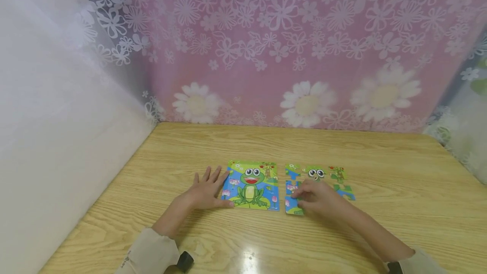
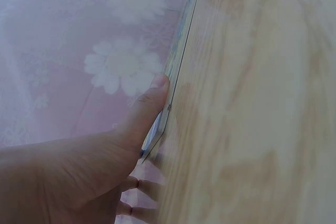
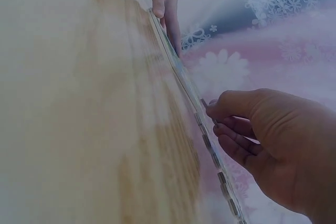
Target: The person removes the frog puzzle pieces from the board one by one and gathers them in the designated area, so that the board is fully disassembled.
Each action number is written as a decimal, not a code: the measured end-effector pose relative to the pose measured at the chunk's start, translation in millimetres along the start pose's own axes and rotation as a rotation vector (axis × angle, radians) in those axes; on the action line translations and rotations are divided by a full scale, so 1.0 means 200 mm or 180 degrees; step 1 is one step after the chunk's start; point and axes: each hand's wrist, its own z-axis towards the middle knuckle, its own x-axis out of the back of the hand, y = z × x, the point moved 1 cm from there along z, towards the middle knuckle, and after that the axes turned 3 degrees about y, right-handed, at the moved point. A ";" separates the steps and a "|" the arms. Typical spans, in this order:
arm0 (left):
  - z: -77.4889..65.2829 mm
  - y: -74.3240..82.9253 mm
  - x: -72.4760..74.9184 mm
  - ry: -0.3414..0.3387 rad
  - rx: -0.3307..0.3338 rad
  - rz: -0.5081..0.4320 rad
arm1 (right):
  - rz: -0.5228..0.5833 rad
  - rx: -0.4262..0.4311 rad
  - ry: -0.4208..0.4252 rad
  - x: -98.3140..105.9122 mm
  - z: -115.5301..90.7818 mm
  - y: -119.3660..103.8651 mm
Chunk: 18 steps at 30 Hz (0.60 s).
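A square frog picture board (image 1: pixel 250 195) lies flat on the table. My left hand (image 1: pixel 205 193) has its fingers spread at the board's left side, thumb and fingertips on its edge; in the left wrist view the thumb (image 2: pixel 152 95) presses along that edge. To the right lie several jigsaw pieces showing the same frog, including an eyes piece (image 1: pixel 315 172) and a lower-left corner piece (image 1: pixel 292 205). Over these, my right hand (image 1: pixel 323 198) pinches a jigsaw piece (image 1: pixel 291 188) with a pink lotus between thumb and fingertips. The hand hides some pieces beneath it.
The wooden table (image 1: pixel 171 147) meets a pink flowered curtain (image 1: pixel 247 75) at its far edge. A white wall-like sheet (image 1: pixel 57 138) stands along the left side. A tree piece (image 1: pixel 337 174) and a blue-green piece (image 1: pixel 345 191) lie right of my right hand.
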 end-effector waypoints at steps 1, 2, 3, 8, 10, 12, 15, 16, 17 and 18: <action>0.00 0.00 0.00 -0.0003 0.0005 -0.0010 | -0.0007 0.0020 -0.0010 0.00 -0.01 0.00; 0.00 0.01 0.00 -0.0006 0.0008 -0.0026 | -0.0028 0.0040 -0.0020 0.00 -0.01 0.01; 0.00 0.01 0.01 -0.0004 0.0005 -0.0028 | -0.0032 0.0068 -0.0028 0.00 -0.02 0.01; -0.01 0.01 0.01 0.0006 -0.0015 -0.0051 | -0.0093 0.0190 -0.0080 -0.01 -0.02 0.03; -0.01 0.01 0.01 0.0006 -0.0015 -0.0062 | -0.0105 0.0225 -0.0103 -0.01 -0.02 0.04; -0.01 0.01 0.01 0.0003 -0.0011 -0.0065 | -0.0125 0.0244 -0.0115 -0.01 -0.03 0.04; -0.01 0.01 0.01 0.0002 0.0004 -0.0078 | -0.0137 0.0252 -0.0130 -0.02 -0.03 0.04; -0.01 0.01 0.01 0.0000 0.0010 -0.0081 | -0.0139 0.0252 -0.0135 -0.02 -0.03 0.05; -0.01 0.01 0.00 -0.0005 0.0014 -0.0073 | -0.0140 0.0253 -0.0136 -0.02 -0.03 0.05; -0.01 0.01 0.00 -0.0010 0.0023 -0.0067 | -0.0145 0.0253 -0.0138 -0.01 -0.03 0.05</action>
